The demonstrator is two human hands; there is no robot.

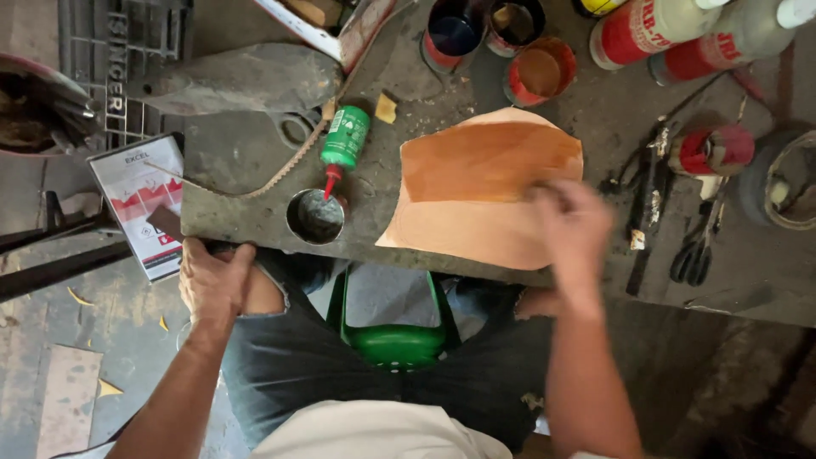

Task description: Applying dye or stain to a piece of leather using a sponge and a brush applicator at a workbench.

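i see a tan leather piece [484, 191] lying flat on the grimy workbench, near its front edge. its far half is stained a darker orange, its near half stays pale. the far edge is curved, the left side notched.

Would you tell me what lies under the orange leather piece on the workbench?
The leather piece lies flat on the grey, stained workbench, its near edge at the bench's front. The right hand presses on it. Whatever sits beneath the leather is covered and cannot be seen.
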